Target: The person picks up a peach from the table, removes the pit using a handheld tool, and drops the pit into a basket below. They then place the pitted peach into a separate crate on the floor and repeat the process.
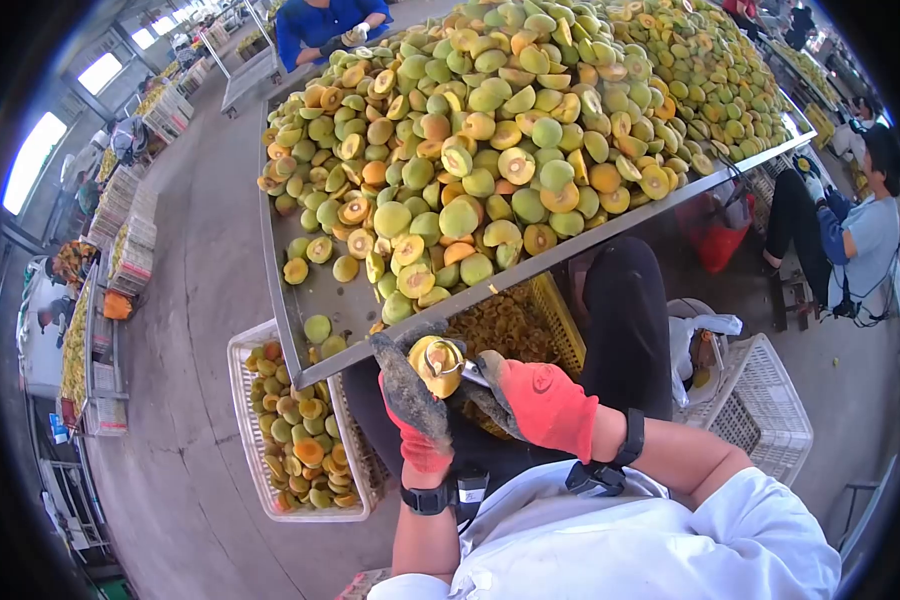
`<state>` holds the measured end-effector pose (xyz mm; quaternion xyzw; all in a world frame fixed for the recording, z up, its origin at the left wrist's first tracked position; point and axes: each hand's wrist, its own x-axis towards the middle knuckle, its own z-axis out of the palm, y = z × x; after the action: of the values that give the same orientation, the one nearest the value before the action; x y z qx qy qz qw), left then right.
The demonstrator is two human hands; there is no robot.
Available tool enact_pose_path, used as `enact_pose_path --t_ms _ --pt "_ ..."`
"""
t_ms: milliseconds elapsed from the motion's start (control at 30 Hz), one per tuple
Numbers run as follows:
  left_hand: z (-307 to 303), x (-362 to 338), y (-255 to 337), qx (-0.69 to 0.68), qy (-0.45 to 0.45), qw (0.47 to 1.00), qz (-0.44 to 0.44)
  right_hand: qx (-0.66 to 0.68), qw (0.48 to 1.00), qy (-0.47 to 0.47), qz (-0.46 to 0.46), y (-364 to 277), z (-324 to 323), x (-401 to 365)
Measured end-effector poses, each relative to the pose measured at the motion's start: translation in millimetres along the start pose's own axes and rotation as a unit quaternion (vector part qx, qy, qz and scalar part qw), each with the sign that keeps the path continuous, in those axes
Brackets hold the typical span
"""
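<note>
In my left hand, in a red glove with a dirty dark palm, is a yellow peach-like fruit half. Its cut face points up, toward the camera. My right hand, gloved the same way, grips a pitting tool with a short metal shaft. The curved metal loop of that tool lies against the flesh of the fruit. Both hands are just off the near edge of a metal table, which carries a large heap of green and yellow fruit halves.
A white crate of fruit halves stands at left below the table. Under the table edge, a yellow crate holds brownish scraps. Another white crate and a red bag are at right. Co-workers sit at the far side and right.
</note>
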<state>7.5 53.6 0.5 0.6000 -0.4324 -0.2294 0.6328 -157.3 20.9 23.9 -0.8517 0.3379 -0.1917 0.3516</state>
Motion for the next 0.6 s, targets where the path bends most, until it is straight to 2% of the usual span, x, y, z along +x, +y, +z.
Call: enact_pose_path --t_ms 33,167,233,267,333,400,467,533,567,600 --pt "3 -1 4 -0.002 0.011 1.000 0.022 -0.048 0.999 -0.010 -0.006 4 3 -2" --pt "13 1 8 0.029 0.035 0.998 0.032 -0.003 0.999 -0.023 -0.024 14 10 -1" --pt "18 -1 -2 -0.015 0.106 0.994 -0.032 0.092 0.995 -0.026 -0.001 12 16 -3" --pt "17 -2 -7 -0.013 0.106 0.994 -0.033 0.094 0.995 -0.026 0.000 13 18 -2" --pt "14 -2 -13 -0.141 0.065 0.984 -0.091 0.186 0.979 -0.058 0.056 13 21 -2" --pt "22 -1 -12 -0.134 0.078 0.983 -0.095 0.187 0.978 -0.077 0.059 7 10 -1" --pt "26 -3 -17 -0.094 0.106 0.989 -0.029 0.187 0.976 -0.094 0.062 4 3 -2" --pt "27 -4 -19 -0.065 0.096 0.993 -0.002 0.266 0.948 -0.130 0.114 4 1 -2" --pt "26 -4 -19 -0.036 0.087 0.995 0.026 0.267 0.948 -0.132 0.114 12 11 -4" --pt "25 -3 -17 -0.035 0.088 0.995 0.026 0.292 0.950 -0.086 0.064 24 27 -7"
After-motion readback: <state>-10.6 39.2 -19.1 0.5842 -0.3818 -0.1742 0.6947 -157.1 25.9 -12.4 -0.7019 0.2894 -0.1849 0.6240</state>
